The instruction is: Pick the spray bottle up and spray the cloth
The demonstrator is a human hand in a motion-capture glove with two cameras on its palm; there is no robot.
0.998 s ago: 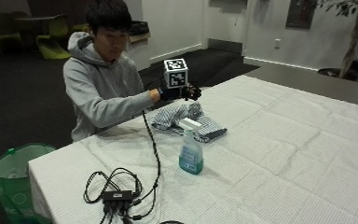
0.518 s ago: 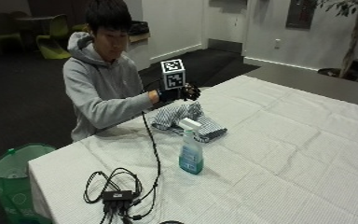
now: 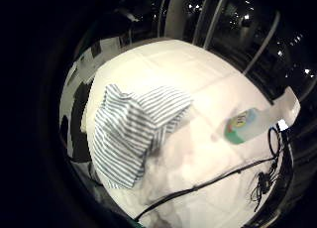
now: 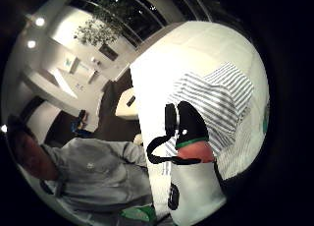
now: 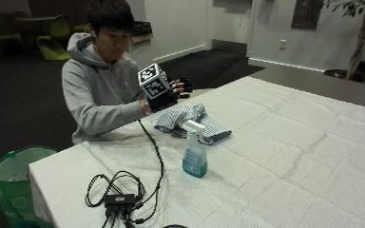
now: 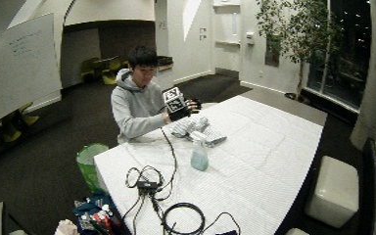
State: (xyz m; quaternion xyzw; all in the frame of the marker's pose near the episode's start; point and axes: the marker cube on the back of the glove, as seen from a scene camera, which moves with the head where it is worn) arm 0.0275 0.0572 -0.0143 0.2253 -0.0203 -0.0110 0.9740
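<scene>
The gloved right hand (image 5: 173,90) hovers above the striped cloth (image 5: 192,121), grip relaxed and holding nothing. The spray bottle (image 5: 194,149) stands upright on the bench (image 5: 296,156), near the cloth, ungrasped. Pickup and spraying both remain.

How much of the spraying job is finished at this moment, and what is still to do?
Nothing looks done yet. The spray bottle stands upright on the white table, untouched, apart from the striped cloth that lies bunched behind it. The gloved right hand hovers above the cloth and holds nothing. Left to do: reach the bottle, lift it, aim at the cloth and spray.
</scene>
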